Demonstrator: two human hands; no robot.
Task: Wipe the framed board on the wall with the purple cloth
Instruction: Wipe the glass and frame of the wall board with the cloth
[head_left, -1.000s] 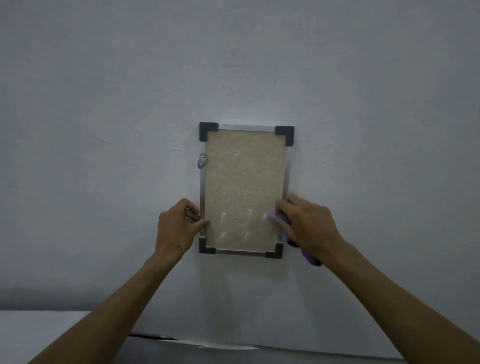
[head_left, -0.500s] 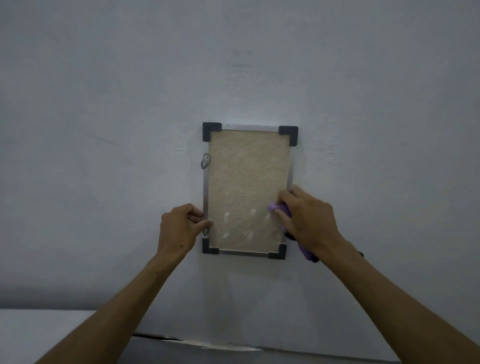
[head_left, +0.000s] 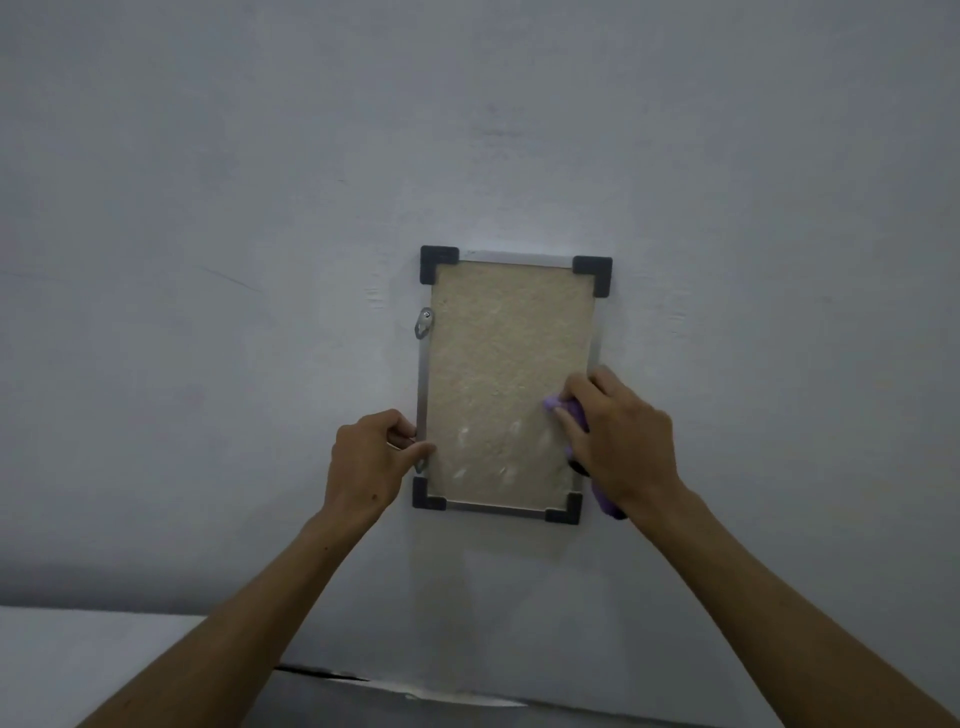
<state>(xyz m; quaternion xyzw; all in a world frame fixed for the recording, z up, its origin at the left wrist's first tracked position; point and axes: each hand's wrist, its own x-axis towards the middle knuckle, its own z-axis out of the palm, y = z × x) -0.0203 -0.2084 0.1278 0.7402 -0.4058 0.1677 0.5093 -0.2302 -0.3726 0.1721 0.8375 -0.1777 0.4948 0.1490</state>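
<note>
1. Pressing a bunched purple cloth (head_left: 570, 413) against the board, the right hand (head_left: 621, 441) has its fingers (head_left: 582, 387) curled closed around the fabric; a lilac fold shows at the fingertips and a darker tail of cloth pokes out below the heel of the hand.
2. Contact lies at the lower right part of the panel, just inside the right frame rail.
3. The left hand (head_left: 366, 462) pinches the left rail low down: thumb laid over the front of the rail, the other fingers bent and tucked at its outer edge against the wall, nearly closed on the thin metal.
4. The upright rectangular framed board (head_left: 498, 364) hangs flat on the pale grey painted wall (head_left: 208, 260). Its panel is beige with a rough, fibrous, cork-like grain, and pale smudges mark its lower portion.
5. Slim silver metal rails edge the panel, joined by four black L-shaped corner caps (head_left: 439, 264) that look like plastic.
6. A small silver metal hanging tab (head_left: 424, 322) sits on the upper left rail.
7. Below, a pale flat ledge (head_left: 78, 665) meets the wall, with a dark crack along the joint.
</note>
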